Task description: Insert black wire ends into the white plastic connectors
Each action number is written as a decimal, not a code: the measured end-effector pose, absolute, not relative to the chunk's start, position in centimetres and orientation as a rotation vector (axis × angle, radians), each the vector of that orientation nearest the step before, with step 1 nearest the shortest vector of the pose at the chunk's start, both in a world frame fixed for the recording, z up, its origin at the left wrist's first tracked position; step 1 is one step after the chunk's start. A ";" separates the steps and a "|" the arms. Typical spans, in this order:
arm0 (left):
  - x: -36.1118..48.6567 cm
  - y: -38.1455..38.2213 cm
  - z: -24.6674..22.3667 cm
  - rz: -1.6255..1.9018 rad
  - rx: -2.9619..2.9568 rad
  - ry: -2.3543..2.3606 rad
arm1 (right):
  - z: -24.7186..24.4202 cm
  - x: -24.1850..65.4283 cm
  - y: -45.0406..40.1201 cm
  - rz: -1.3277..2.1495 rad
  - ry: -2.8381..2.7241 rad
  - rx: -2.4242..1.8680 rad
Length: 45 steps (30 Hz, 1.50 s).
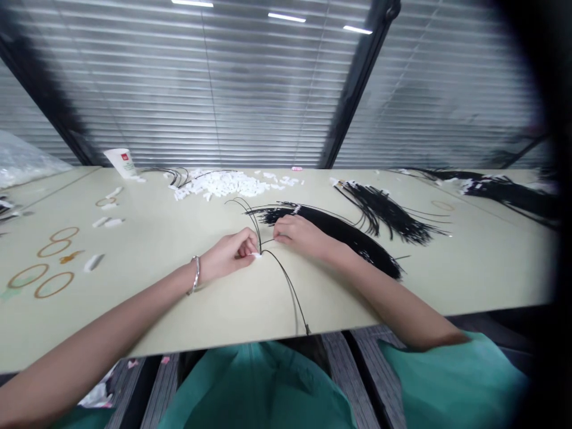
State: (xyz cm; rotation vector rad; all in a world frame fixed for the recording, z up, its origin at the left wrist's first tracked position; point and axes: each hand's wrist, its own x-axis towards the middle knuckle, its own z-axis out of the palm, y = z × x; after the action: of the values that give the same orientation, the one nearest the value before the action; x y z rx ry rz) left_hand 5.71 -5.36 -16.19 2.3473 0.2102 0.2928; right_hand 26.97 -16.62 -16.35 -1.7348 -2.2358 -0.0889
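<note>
My left hand (233,252), with a silver bracelet at the wrist, pinches a small white piece (256,255) above the middle of the table. Thin black cables (288,280) run from this piece, some curving up and one curving down to the table's front edge. My right hand (298,233) is closed on a short black cable end (268,241) just right of the piece. Behind and beside my right hand lies a thick bundle of black cables (353,237).
A heap of white pieces (223,183) lies at the back of the table (179,322), near a paper cup (123,163). More black cable bundles (388,211) are on the right. Rubber bands (54,285) and loose white pieces (93,263) lie on the left.
</note>
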 end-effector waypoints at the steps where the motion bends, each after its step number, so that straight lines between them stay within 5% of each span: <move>1: 5.7 -5.4 -16.2 0.292 2.347 0.212 | -16.4 26.9 -16.6 -0.145 -2.270 -1.758; 6: 5.7 -5.5 -15.9 0.280 2.335 0.222 | -16.5 27.3 -16.6 -0.265 -2.175 -1.868; 16: 5.8 -5.4 -16.2 0.292 2.200 0.308 | -10.1 30.1 -19.0 0.549 -1.150 -1.019; 25: 5.8 -5.8 -15.8 0.293 2.219 0.320 | -12.6 27.2 -18.0 0.977 -0.986 -0.867; 45: 5.7 -5.5 -16.0 0.297 2.243 0.254 | -15.5 22.7 -17.3 0.269 -1.699 -1.333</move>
State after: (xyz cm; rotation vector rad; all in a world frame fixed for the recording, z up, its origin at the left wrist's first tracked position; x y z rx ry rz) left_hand 5.65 -5.51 -15.99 2.2427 0.2542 0.2970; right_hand 22.69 -17.27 -15.54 -1.3330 -1.6988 0.2690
